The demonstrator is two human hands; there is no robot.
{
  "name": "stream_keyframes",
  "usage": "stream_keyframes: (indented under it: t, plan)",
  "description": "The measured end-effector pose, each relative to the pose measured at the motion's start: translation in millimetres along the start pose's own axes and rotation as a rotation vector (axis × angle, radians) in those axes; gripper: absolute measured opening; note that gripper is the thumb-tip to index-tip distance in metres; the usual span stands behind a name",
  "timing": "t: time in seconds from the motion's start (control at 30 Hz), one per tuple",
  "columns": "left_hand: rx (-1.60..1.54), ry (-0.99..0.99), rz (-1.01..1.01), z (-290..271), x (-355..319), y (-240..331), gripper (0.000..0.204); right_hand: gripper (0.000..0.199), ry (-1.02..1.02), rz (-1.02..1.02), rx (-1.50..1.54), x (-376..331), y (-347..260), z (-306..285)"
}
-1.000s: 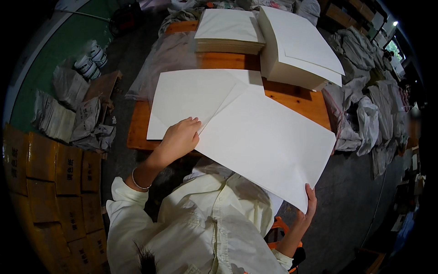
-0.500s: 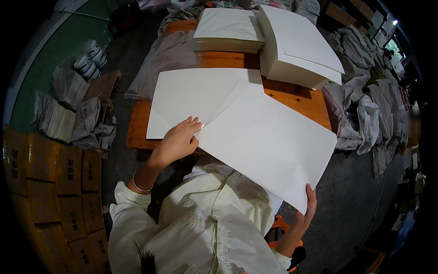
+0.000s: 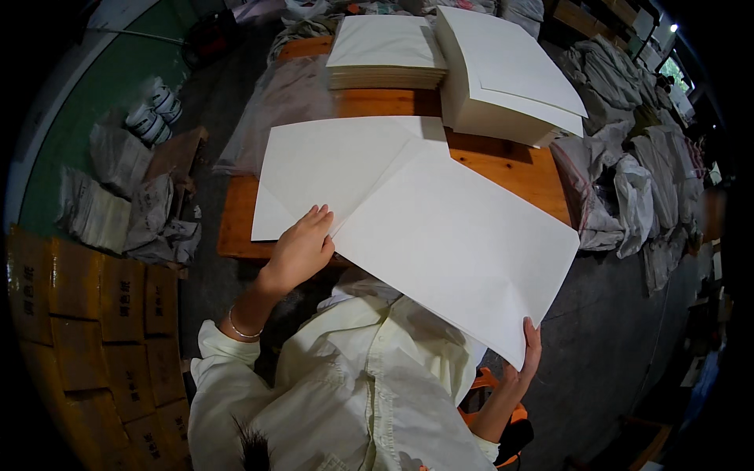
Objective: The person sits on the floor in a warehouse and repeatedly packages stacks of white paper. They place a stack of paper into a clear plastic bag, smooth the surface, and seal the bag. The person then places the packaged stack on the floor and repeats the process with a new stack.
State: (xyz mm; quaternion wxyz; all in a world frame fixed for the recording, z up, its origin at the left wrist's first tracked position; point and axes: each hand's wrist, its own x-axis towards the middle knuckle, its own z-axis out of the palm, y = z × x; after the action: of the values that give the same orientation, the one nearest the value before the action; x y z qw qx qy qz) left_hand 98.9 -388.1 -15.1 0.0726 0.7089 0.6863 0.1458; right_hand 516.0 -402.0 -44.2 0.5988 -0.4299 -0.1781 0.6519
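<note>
White rectangular paper sheet [image 3: 463, 243] overhangs dark grey floor [image 3: 601, 337] at its 4-o'clock edge, slanting off the brown wooden table [image 3: 514, 158]; toward 1 o'clock, wood shows before a tall white paper stack [image 3: 510, 71]. Bare right hand [image 3: 527, 359] pinches the sheet's 5-o'clock corner; bare left hand [image 3: 298, 251] lies at 9 o'clock, fingers together, its grip unclear.

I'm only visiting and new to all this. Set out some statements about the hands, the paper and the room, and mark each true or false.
1. The right hand holds a corner of the slanted white paper. True.
2. The left hand is clenched in a fist. False: its fingers are extended over the flat white paper.
3. The taller stack stands right of the shorter stack. True.
4. Both stacks are on the floor. False: they stand on the wooden table.
</note>
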Motion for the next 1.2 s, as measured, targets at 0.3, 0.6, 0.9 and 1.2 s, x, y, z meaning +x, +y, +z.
stream_keyframes:
  t: [0.3, 0.6, 0.9, 1.2]
  plan:
    - [0.198, 0.115, -0.032, 14.7, 3.9, 4.6, 0.037, 0.052, 0.094, -0.004, -0.139, -34.4, 47.0, 40.1]
    - [0.516, 0.067, 0.004, 18.4, 66.3, 4.1, 0.019, 0.051, -0.053, 0.029, -0.031, -55.1, 70.8, 60.2]
    - [0.604, 0.235, 0.109, 20.3, 71.5, 11.8, 0.018, 0.051, 0.002, 0.016, -0.051, -51.8, 55.8, 76.7]
    - [0.62, 0.104, -0.008, 14.6, 54.8, 8.8, 0.017, 0.053, -0.024, 0.061, 0.04, -46.3, 60.4, 69.6]
